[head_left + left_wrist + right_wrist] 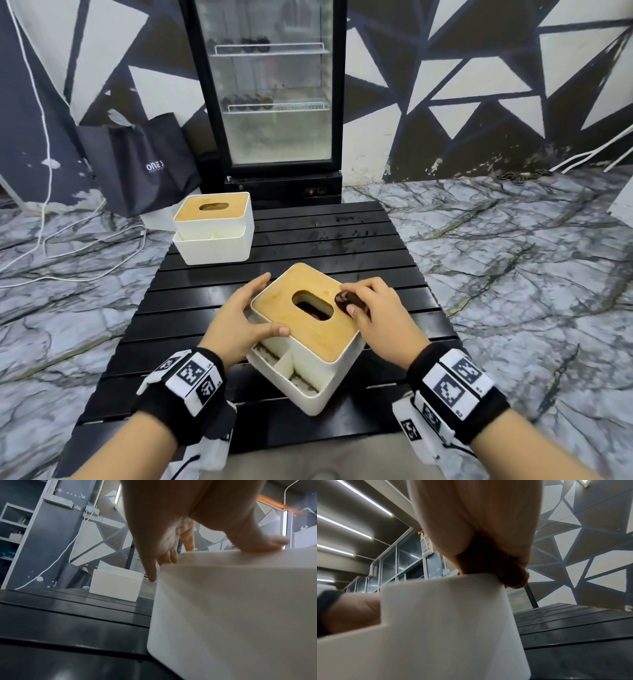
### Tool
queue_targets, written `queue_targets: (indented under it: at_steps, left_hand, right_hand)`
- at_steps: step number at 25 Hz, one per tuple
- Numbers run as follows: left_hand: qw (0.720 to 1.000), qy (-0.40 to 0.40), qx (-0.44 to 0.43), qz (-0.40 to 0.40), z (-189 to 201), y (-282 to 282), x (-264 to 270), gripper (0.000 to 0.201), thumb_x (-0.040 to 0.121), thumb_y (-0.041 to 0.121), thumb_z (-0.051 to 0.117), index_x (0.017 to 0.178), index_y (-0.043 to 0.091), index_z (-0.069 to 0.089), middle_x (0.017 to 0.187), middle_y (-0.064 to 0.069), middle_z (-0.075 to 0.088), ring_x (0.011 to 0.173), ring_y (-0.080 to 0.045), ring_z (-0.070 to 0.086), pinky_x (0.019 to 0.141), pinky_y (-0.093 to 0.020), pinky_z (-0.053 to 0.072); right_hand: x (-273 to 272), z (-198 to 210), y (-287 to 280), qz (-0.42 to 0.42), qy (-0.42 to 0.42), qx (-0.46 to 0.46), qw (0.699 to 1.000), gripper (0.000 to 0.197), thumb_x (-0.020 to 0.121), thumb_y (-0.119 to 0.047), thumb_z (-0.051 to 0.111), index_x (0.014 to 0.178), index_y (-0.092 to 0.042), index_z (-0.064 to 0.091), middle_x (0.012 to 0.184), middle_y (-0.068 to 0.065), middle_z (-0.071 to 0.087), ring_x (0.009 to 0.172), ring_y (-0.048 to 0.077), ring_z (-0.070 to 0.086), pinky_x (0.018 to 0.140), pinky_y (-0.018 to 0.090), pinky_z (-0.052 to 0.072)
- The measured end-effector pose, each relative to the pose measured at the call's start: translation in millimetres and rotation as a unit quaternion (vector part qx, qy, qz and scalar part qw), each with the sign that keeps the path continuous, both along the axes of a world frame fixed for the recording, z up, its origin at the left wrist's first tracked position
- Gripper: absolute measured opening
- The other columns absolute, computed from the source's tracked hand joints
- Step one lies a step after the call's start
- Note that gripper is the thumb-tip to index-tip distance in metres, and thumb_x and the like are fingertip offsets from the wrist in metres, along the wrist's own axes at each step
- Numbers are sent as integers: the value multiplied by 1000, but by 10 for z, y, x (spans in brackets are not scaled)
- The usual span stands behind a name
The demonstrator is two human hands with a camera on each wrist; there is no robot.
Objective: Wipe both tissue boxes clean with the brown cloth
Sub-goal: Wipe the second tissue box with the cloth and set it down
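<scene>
The near tissue box (308,337), white with a wooden lid and an oval slot, sits turned at an angle in the middle of the black slatted table (342,240). My right hand (352,301) grips the bunched brown cloth (342,298) and holds it on the lid just right of the slot. The cloth (510,573) bulges from under the fingers onto the box's top edge (450,622). My left hand (272,305) cups the box's left corner, its straight fingers against the far side. The thumb (267,545) lies flat on the rim. The far tissue box (214,233) stands at the table's back left corner.
Brown grime lines the near box's front compartments (301,378). Behind the table stand a glass-door fridge (274,85) and a black bag (144,164). White cables (85,253) trail over the marble floor on the left. The table's right half shows bare slats.
</scene>
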State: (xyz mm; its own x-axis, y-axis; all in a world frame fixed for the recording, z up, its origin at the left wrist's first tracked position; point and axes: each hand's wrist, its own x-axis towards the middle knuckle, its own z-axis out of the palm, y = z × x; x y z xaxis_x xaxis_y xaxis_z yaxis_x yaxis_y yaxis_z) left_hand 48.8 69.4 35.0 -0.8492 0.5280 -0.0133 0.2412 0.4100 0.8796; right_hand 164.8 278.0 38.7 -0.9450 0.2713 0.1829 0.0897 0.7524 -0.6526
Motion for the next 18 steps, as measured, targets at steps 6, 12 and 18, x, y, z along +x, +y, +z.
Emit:
queue_targets:
  at_steps: [6, 12, 18]
  left_hand:
    - [995, 59, -45, 61, 51, 153, -15, 57, 82, 23, 70, 135, 23, 48, 136, 2, 53, 122, -12, 49, 100, -27, 36]
    - [994, 65, -86, 26, 104, 496, 273, 42, 89, 35, 60, 126, 21, 44, 110, 12, 46, 111, -14, 51, 87, -27, 41]
    - [988, 79, -130, 15, 111, 478, 172, 70, 68, 49, 48, 131, 20, 42, 112, 11, 45, 116, -20, 49, 99, -41, 40]
  right_hand:
    - [489, 28, -91, 84, -18, 23, 996, 37, 91, -21, 51, 127, -28, 49, 113, -8, 42, 113, 12, 43, 103, 23, 33]
    - [322, 157, -45, 99, 55, 4, 993, 34, 85, -16, 60, 116, -30, 56, 116, -16, 50, 112, 4, 43, 97, 13, 29]
    - [290, -217, -259, 156, 108, 56, 980, 30, 89, -37, 43, 116, -32, 56, 125, -12, 53, 123, 6, 38, 103, 31, 30]
